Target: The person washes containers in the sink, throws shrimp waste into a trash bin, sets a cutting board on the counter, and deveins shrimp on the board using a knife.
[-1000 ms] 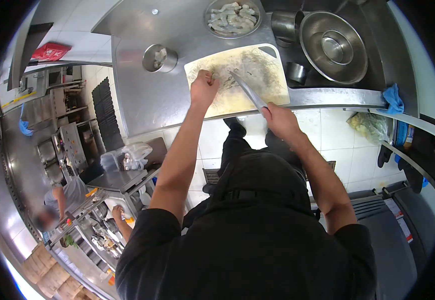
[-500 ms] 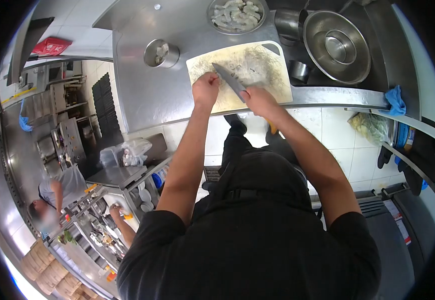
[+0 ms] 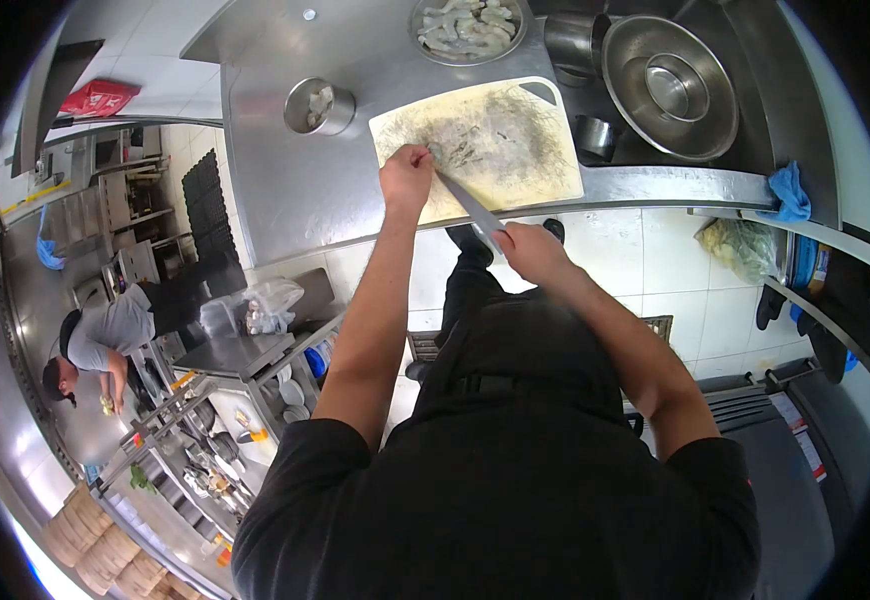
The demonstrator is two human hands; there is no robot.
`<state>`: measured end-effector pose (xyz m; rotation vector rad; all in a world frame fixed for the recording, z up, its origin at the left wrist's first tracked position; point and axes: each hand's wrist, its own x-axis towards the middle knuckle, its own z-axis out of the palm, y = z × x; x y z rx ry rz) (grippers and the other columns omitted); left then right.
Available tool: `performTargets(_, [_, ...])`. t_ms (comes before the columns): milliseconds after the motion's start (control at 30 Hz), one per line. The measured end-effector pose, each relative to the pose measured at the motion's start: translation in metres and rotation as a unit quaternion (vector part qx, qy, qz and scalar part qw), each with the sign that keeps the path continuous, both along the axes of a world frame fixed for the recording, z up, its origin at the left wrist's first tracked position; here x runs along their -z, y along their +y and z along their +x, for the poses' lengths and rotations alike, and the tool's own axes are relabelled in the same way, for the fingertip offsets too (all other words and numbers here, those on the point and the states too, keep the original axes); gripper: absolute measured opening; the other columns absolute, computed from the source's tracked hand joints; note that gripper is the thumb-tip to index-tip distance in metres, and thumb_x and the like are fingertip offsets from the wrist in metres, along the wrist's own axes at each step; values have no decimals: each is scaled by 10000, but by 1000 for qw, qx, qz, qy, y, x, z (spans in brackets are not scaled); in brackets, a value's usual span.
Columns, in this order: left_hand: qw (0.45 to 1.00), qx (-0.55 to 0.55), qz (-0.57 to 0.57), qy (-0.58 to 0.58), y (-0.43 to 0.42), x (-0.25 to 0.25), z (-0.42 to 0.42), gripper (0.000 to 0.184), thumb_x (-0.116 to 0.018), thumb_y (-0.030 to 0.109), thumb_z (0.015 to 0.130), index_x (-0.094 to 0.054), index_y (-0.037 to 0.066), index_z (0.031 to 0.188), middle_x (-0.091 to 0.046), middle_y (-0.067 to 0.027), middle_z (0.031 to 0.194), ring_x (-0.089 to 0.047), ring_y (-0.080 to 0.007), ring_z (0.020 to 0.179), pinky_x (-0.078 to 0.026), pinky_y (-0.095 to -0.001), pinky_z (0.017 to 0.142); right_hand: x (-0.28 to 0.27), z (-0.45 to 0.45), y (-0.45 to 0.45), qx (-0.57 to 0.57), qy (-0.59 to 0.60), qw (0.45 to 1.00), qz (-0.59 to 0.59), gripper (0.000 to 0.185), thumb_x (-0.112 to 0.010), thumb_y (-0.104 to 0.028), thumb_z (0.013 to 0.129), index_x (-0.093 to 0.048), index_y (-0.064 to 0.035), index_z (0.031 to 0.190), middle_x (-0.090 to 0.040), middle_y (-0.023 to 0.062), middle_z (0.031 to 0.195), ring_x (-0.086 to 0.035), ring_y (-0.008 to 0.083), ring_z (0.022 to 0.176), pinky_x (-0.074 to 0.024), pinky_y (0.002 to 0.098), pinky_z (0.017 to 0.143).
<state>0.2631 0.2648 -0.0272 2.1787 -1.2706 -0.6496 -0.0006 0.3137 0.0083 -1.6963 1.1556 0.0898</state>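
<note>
A worn, pale cutting board lies on the steel counter, with dark marks across its middle. My left hand is closed over the board's left part; whatever its fingers pinch is too small to make out. My right hand grips the handle of a knife at the board's front edge, the blade pointing up and left towards my left fingers. Behind the board stands a bowl of peeled shrimp. To the left, a small steel pot holds a few pale pieces.
Right of the board are a large steel basin with a smaller bowl inside, a steel pot and a small cup. A blue cloth hangs at the counter's right end. Another person leans over a far-left counter.
The knife first moved left across the board, then back down and right towards its front edge. My left hand has barely shifted. The other person has moved at the far left.
</note>
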Motion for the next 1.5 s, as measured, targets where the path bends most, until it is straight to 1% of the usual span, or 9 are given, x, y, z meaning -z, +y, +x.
performTargets(267, [974, -4, 52, -221, 14, -24, 15, 175, -679, 53, 798, -686, 108, 964, -688, -136, 921, -681, -370, 875, -562, -482, 779, -24, -24, 3, 29, 45, 996, -70, 369, -510, -355, 1057, -662, -25, 992, -721, 235, 893, -700, 445, 876, -536, 573, 794])
performTargets(367, [941, 98, -99, -308, 16, -26, 20, 163, -663, 58, 792, -703, 117, 938, -687, -143, 961, -692, -372, 896, -551, -501, 794, -18, -26, -1, 31, 56, 991, -113, 362, -500, -351, 1063, -652, -32, 986, -720, 227, 865, -702, 438, 846, -540, 570, 771])
performTargets(467, [947, 65, -81, -304, 3, -31, 13, 129, -661, 81, 820, -713, 94, 938, -713, -154, 948, -701, -377, 900, -554, -499, 804, -14, -27, -10, 32, 61, 990, -127, 362, -495, -351, 1066, -650, -30, 1000, -721, 225, 872, -705, 432, 851, -541, 568, 768])
performTargets(567, [969, 41, 145, -198, -13, -63, -4, 133, -653, 123, 864, -725, 69, 962, -741, -169, 925, -716, -375, 905, -563, -484, 812, -20, -28, -18, 46, 77, 987, -137, 362, -494, -351, 1066, -647, -27, 1014, -723, 223, 883, -706, 426, 856, -542, 564, 770])
performTargets(867, [987, 68, 76, -124, 41, -6, 15, 291, -694, 237, 930, -739, 111, 1188, -721, -156, 1104, -706, -356, 969, -556, -440, 885, -24, -33, -27, 54, 85, 985, -138, 359, -509, -350, 1059, -651, -21, 1029, -724, 219, 896, -702, 426, 885, -542, 552, 804])
performTargets(967, [967, 87, -27, -237, 81, -11, -5, 361, -707, 236, 910, -711, 125, 1252, -658, -154, 1239, -634, -394, 1087, -509, -492, 947, -19, -37, -25, 36, 79, 987, -132, 348, -514, -348, 1057, -648, -29, 1025, -723, 221, 903, -700, 427, 895, -539, 553, 803])
performTargets(1067, [954, 100, 8, -282, 103, -30, -20, 390, -720, 245, 910, -709, 149, 1288, -643, -138, 1274, -611, -376, 1107, -475, -500, 959, -13, -43, -20, 32, 73, 989, -124, 332, -518, -347, 1055, -642, -40, 1029, -723, 220, 905, -700, 429, 892, -537, 556, 796])
performTargets(1267, [921, 198, 40, -333, 115, -37, 9, 241, -749, 267, 896, -748, 132, 1096, -696, -74, 1074, -650, -309, 1005, -486, -465, 904, -13, -53, -21, 18, 93, 990, -109, 314, -528, -351, 1050, -634, -55, 1041, -723, 214, 900, -698, 433, 862, -534, 566, 778])
performTargets(1500, [977, 95, -26, -189, 53, -31, -14, 257, -755, 299, 871, -687, 76, 981, -691, -132, 999, -676, -371, 922, -533, -485, 825, -10, -57, -24, 33, 89, 986, -136, 312, -538, -350, 1042, -638, -55, 1026, -719, 219, 874, -702, 435, 859, -537, 568, 766])
